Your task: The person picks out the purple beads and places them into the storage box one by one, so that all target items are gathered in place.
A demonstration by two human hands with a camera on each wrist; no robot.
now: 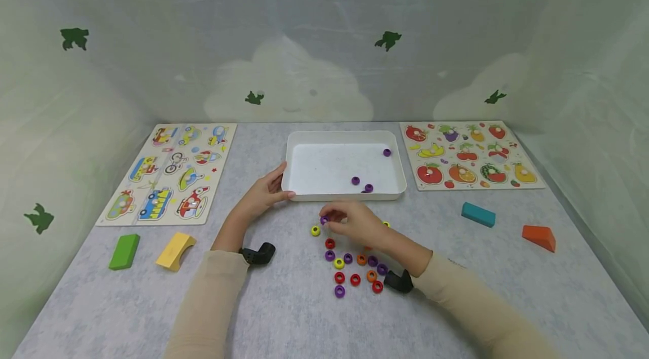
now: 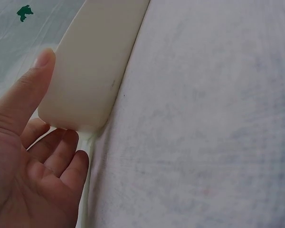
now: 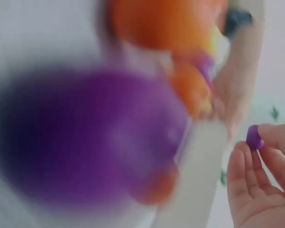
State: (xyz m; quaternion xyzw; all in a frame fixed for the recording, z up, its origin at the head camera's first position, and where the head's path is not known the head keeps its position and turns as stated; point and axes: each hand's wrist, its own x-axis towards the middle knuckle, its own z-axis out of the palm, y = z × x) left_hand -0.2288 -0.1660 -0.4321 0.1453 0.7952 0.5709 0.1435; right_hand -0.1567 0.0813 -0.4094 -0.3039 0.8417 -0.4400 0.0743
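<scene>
Long, plain beige sleeves, the left sleeve [image 1: 208, 302] and the right sleeve [image 1: 476, 305], end near the wrists. A small black wrist camera is worn just beyond each: the left camera [image 1: 259, 254] has a narrow base and a bent, rounded end; the right camera [image 1: 399, 282] appears blocky. The left hand [image 1: 261, 195] and right hand [image 1: 357, 224] are bare; the left thumbnail [image 2: 42, 58] is short.

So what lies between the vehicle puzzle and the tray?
In the head view: the left hand, holding the tray; beyond it, bare table.
</scene>
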